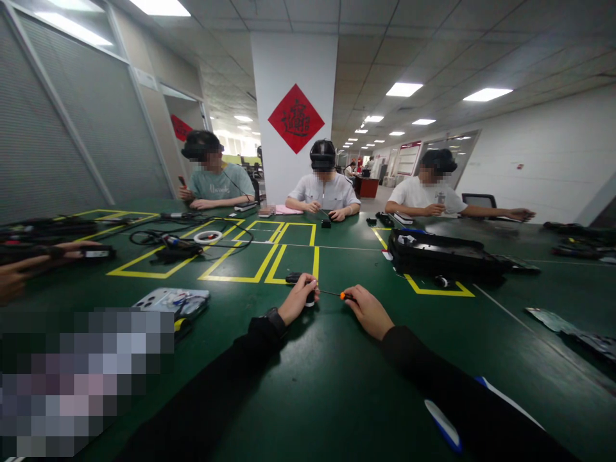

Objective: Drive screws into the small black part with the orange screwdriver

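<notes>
My left hand [297, 299] is closed around a small black part with a white lower edge [310, 303]. Most of that part hides behind my fingers. My right hand [369, 312] grips a screwdriver [342, 296] with an orange collar. Its thin shaft points left and the tip reaches the side of the black part; whether it sits in a screw is too small to tell. Just beyond my left fingers lies a dark rounded object [292, 278] on the green table [308, 372].
A black open case [437, 250] stands at the right. Cables and a white ring [208, 237] lie at the left, near a clear plastic box [173, 300]. Yellow tape [233, 279] marks rectangles. Three people in headsets sit opposite; another person's hands show at the left edge.
</notes>
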`<action>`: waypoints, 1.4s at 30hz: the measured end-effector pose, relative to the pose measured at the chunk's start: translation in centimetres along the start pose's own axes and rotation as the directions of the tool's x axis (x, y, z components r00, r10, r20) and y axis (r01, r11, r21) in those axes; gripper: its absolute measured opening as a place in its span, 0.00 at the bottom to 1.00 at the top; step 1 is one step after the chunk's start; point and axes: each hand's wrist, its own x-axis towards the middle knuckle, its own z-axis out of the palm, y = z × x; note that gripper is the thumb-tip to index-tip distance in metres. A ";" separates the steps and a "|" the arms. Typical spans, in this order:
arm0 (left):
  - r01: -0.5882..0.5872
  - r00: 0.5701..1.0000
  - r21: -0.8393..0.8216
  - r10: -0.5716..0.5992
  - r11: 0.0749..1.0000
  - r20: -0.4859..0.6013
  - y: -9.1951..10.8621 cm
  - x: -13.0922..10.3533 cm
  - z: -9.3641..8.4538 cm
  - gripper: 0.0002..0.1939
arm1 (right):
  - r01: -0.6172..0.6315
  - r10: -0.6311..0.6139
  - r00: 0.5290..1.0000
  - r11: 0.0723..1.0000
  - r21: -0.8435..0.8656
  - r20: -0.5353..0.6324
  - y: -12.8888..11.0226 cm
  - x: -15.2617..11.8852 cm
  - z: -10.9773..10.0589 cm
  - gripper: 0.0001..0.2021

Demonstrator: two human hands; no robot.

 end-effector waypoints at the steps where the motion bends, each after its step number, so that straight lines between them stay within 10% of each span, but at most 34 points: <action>1: 0.001 1.000 0.004 -0.001 1.000 -0.001 0.0 0.0 0.0 0.13 | -0.001 0.001 1.000 1.000 0.003 0.000 0.1 0.0 0.0 0.08; 42: -0.211 0.977 0.431 0.202 0.877 0.066 0.3 -0.4 -0.1 0.10 | -0.042 0.048 0.998 0.985 0.170 -0.036 1.2 -0.1 0.8 0.07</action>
